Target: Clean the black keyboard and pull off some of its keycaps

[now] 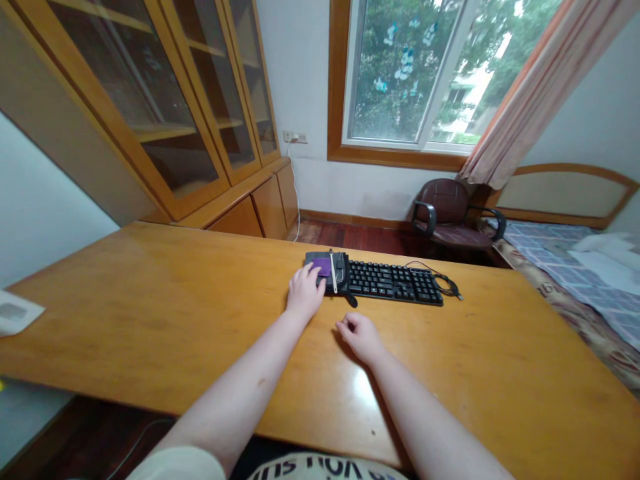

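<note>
Near the far edge of the table lies a black case (340,287) with a white strip (334,272) across it and a dark strap end hanging at its front. A small flat purple square (323,267), perhaps a card or a cloth, is on its left part. My left hand (305,291) has its fingers and thumb closed at the near left edge of this square; the fingertips are partly hidden. My right hand (361,337) rests on the table nearer to me, fingers curled in, with nothing visible in it. A black keyboard (395,283) adjoins the case on the right.
The keyboard's coiled black cable (450,288) lies at its right end. At the wooden table's (150,300) left edge is a white paper (17,313). Beyond stand a glass-door cabinet (200,180), an armchair (445,207) and a bed (565,247).
</note>
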Motion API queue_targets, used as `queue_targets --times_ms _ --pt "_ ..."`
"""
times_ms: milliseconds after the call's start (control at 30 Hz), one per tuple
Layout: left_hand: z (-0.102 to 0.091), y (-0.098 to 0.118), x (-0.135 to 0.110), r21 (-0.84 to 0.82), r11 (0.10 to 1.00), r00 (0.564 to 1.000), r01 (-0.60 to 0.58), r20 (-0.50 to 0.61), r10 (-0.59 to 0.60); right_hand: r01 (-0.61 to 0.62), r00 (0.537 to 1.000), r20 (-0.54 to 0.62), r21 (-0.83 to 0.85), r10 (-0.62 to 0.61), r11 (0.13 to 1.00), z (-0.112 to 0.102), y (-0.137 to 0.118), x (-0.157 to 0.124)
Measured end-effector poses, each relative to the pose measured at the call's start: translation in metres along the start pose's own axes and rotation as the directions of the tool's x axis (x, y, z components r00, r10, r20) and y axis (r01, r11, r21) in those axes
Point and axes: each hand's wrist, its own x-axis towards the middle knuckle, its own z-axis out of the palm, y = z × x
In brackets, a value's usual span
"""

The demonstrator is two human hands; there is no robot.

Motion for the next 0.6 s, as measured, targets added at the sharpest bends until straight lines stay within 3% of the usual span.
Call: queue_targets --times_ms 100,167,267,333,367,500,600 --pt "0.012 -0.033 -0.005 -0.072 0.981 0.984 0.179 -0.009 -0.18 -0.01 0.997 -0.07 0.068 0.015 0.998 0.001 0.004 0.0" --pt "0.021 -0.047 -0.006 -0.158 0.962 0.975 0.221 0.03 -0.219 -0.043 0.964 -0.259 0.106 0.069 0.993 -0.005 0.012 0.001" --pt "0.028 -0.051 -0.006 -0.14 0.964 0.973 0.227 0.067 -0.219 -0.124 0.801 -0.579 0.095 0.156 0.988 -0.029 0.031 0.007" --pt "0.029 -0.046 -0.005 -0.072 0.968 0.967 0.242 0.104 -0.234 -0.18 0.718 -0.683 0.003 0.134 0.984 -0.053 0.046 0.016" --pt "0.028 -0.043 -0.005 -0.046 0.969 0.965 0.241 0.115 -0.235 -0.215 0.71 -0.697 -0.084 0.097 0.973 -0.066 0.053 0.022" --pt "0.026 -0.036 -0.005 -0.034 0.975 0.969 0.22 0.124 -0.215 -0.343 0.818 -0.571 -0.378 0.075 0.86 -0.103 0.074 0.051" --pt "0.024 -0.036 -0.005 -0.052 0.973 0.967 0.223 0.14 -0.214 -0.339 0.888 -0.448 -0.491 0.101 0.803 -0.108 0.08 0.07"
